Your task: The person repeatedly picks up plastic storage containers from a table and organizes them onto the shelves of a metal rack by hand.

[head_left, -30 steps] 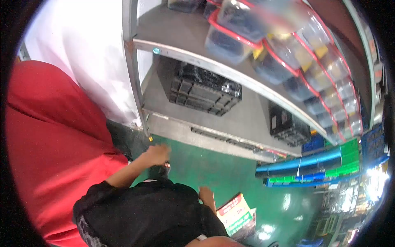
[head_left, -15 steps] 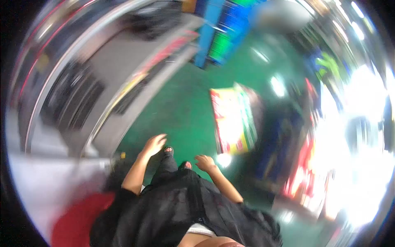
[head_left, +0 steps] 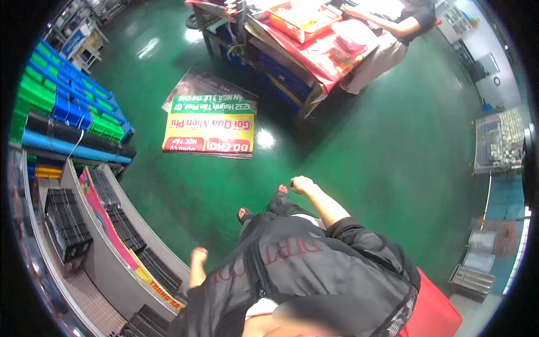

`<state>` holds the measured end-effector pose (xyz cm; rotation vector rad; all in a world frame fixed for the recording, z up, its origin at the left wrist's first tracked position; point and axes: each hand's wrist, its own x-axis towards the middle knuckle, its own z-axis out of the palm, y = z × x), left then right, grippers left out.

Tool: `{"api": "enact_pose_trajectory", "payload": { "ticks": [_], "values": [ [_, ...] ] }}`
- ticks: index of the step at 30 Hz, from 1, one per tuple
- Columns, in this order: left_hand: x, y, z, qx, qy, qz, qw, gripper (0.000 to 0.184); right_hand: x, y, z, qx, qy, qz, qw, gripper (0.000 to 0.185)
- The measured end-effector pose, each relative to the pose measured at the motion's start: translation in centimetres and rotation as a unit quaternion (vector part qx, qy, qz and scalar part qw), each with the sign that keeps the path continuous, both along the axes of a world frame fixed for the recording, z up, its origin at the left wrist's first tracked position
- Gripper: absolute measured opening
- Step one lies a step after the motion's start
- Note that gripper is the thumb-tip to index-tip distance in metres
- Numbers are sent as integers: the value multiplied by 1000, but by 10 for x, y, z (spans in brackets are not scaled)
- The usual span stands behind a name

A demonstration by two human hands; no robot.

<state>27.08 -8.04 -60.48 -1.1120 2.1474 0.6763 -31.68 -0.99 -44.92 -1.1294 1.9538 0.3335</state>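
Observation:
My right hand hangs in front of my body over the green floor, its fingers curled closed with nothing seen in them. My left hand is low at my left side, near the grey shelf rack; its fingers are mostly hidden from this angle. Neither hand touches anything. Ahead on the floor lies a stack of printed sheets, yellow, red and green with lettering, over a darker sheet.
A red-topped worktable holds an orange tray; another person stands at it. At the left are stacked green and blue crates, long rolls and black crates. A wire cage stands at the right.
My view has turned right, and the printed sheets now lie left of centre. The worktable and the person have come into view. My left hand has dropped closer to my side; my right fingers are curled.

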Motion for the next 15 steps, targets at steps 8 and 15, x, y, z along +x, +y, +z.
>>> {"api": "enact_pose_trajectory", "payload": {
  "ticks": [8, 15],
  "values": [
    [-204, -300, 89, -100, 344, 456, 815, 25, -113, 69, -54, -93, -111, -120, 982, 30],
    [-556, -140, 93, -113, 217, 47, 969, 34, -320, 94, -67, -145, -12, -74, 987, 25]
  ]
}}
